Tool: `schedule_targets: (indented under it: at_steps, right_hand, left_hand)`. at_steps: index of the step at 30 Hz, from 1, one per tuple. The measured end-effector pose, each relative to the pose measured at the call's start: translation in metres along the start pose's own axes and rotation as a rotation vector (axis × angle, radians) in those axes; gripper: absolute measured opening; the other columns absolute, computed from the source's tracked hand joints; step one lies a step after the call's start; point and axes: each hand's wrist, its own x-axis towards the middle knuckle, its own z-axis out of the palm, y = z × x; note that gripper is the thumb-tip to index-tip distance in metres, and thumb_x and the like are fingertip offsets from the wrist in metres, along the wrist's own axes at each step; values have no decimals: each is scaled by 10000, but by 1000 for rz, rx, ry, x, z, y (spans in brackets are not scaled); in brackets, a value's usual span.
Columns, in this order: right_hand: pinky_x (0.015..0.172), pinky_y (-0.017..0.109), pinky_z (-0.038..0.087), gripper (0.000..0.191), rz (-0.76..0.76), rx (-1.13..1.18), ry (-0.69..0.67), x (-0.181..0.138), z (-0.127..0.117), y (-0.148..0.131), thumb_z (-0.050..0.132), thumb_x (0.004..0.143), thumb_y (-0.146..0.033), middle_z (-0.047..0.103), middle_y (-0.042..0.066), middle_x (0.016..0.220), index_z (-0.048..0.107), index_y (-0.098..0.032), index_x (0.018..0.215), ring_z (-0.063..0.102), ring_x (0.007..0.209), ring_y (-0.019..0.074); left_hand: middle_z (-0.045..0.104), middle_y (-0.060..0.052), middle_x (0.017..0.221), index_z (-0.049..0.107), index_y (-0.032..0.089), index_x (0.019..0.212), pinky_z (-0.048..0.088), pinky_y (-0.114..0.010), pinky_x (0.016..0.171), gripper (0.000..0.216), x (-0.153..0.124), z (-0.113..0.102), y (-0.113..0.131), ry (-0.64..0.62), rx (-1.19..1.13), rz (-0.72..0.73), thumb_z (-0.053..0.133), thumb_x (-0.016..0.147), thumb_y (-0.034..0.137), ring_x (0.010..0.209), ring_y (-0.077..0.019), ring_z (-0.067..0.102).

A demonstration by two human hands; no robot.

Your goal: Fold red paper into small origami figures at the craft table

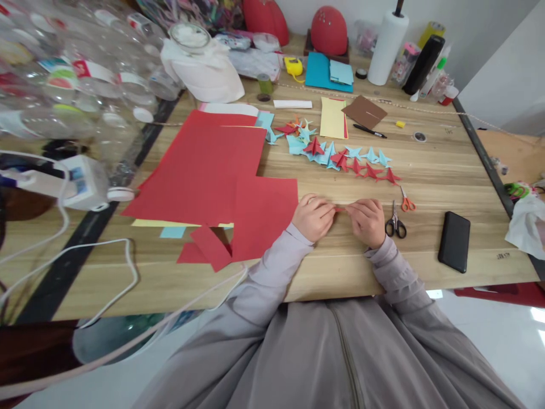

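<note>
My left hand (315,217) and my right hand (367,221) are both closed, pinching a small folded piece of red paper (340,209) from its two sides. Most of that piece is hidden by my fingers. Just beyond my hands lie red and light blue folded paper cranes (340,159) in loose rows. Red paper sheets (208,170) are stacked to the left, with a square red sheet (266,213) reaching close to my left hand. Black-handled scissors (395,226) rest beside my right hand, and small orange-handled scissors (407,201) lie a little farther off.
A black phone-like slab (454,241) lies at the right. Yellow paper (333,117), brown paper (365,111) and a black pen (369,131) are farther back. Plastic bottles (97,79) crowd the left side. A white cable (131,267) crosses the front left edge.
</note>
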Motion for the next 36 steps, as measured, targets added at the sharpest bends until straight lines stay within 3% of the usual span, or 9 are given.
schedule_targets:
  at_steps: [7,10,13,21,25,31,36]
  right_hand:
    - [788,358,448,163,238,-6,131,-4,-4,7,555,865,-171,743,69,891,700,-200,931,625,861,205]
    - [819,356,445,185,129,56,25,-2,0,0,592,862,-218,733,81,973,688,-195,1019,612,932,211]
    - [832,349,424,159,26,58,-25,-1,3,-3,586,870,-176,747,29,960,703,-233,961,615,934,186]
    - [787,358,438,171,155,-46,159,-12,-8,12,600,863,-172,752,40,934,718,-258,951,635,866,192]
    - [756,354,475,156,182,-38,174,-14,-6,13,607,854,-177,747,50,920,717,-257,930,643,839,195]
    - [733,345,525,124,236,111,260,-6,-4,6,617,837,-167,734,54,841,706,-240,882,648,794,187]
    - [670,310,521,108,461,317,219,-1,-12,-2,624,831,-241,709,42,742,698,-220,756,646,698,170]
  left_hand:
    - [749,-58,962,699,185,875,394,-430,800,186,-8,-4,-8,-2,-10,-90,514,857,191,816,-212,623]
    - [743,-54,1004,700,192,915,391,-431,827,210,-5,-3,-3,-55,-57,-71,495,868,190,846,-209,631]
    - [737,-37,1041,700,207,946,384,-429,864,221,-4,-2,0,-83,-100,-58,491,873,190,895,-208,632]
    - [737,-51,1038,704,227,979,360,-457,881,224,-15,-8,-21,-35,-57,-259,516,857,213,918,-229,622]
    - [742,-53,1017,707,218,943,372,-441,867,210,-18,-11,-29,29,-6,-308,524,842,201,893,-227,626]
    - [751,-58,941,699,202,877,407,-395,806,192,-17,-13,-28,88,36,-368,512,839,186,841,-219,642]
    - [754,-50,912,690,195,854,419,-374,794,173,-18,-13,-30,114,60,-340,520,834,169,823,-211,649]
